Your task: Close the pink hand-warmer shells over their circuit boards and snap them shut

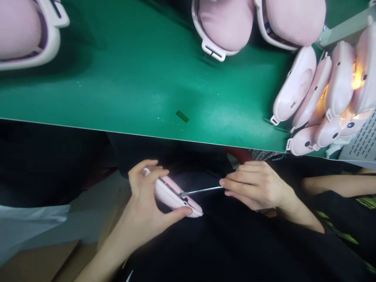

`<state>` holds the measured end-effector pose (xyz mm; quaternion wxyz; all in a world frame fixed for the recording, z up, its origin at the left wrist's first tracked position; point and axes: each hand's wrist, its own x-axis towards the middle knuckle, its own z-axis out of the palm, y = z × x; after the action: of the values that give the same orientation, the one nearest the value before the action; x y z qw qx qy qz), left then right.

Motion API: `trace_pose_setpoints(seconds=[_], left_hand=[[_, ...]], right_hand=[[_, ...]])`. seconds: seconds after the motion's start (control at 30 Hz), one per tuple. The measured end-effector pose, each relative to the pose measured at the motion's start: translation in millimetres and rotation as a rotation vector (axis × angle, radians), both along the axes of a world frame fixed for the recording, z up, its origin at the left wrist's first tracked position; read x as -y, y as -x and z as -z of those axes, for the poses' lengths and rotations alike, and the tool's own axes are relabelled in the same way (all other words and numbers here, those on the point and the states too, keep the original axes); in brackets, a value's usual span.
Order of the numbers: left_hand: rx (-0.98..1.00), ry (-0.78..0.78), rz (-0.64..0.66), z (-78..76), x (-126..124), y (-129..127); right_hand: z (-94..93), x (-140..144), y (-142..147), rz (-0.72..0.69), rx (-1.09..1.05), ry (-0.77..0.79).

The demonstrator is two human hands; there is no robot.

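Low in front of my body, my left hand (147,196) grips a pink and white plastic device (170,197) along its edges. Its two shell halves stand slightly apart, with dark parts showing in the gap. My right hand (257,186) is closed round a thin metal tool (204,190); its handle is hidden in the fingers. The flattish tip of the tool reaches the gap between the halves; how deep it sits I cannot tell.
The green tabletop (123,94) ends just beyond my hands. Pink padded devices (226,23) lie at the far side, and several pink shells (295,88), some lit orange, stand at the right beside a perforated grey panel (360,141). Another person's forearm (337,186) shows at right.
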<state>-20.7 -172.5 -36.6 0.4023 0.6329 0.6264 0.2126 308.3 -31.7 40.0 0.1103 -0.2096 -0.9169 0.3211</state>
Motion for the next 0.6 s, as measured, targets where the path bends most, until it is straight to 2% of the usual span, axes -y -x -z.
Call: trace_pose_setpoints(seconds=[0.23, 0.4, 0.6], left_hand=[[0.01, 0.041, -0.095, -8.2, -1.7, -10.2], [-0.007, 0.01, -0.027, -3.7, -0.7, -4.9], [-0.037, 0.006, -0.011, -2.7, -1.5, -3.4]], right_hand=[[-1.6, 0.3, -1.8, -0.035, 0.03, -0.023], [-5.5, -4.0, -5.3, -0.078, 0.042, -0.041], [-17.6, -8.8, -0.7, -0.166, 0.069, -0.168]])
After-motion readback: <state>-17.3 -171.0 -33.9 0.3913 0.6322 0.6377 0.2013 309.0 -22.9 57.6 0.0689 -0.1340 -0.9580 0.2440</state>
